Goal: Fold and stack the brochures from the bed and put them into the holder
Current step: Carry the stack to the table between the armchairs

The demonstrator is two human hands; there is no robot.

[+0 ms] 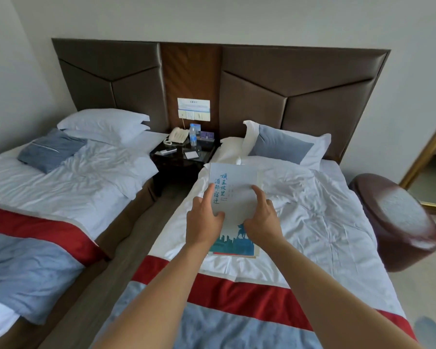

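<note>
Your left hand and right hand press spread fingers flat on the brochures, gripping nothing | pale cover, blue Chinese lettering, teal skyline at its near edge | at least two sheets stacked, edges peeking out | lying on the right bed, one of two | nightstand between them.

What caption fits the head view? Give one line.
Both hands press brochures on the bed.
</note>
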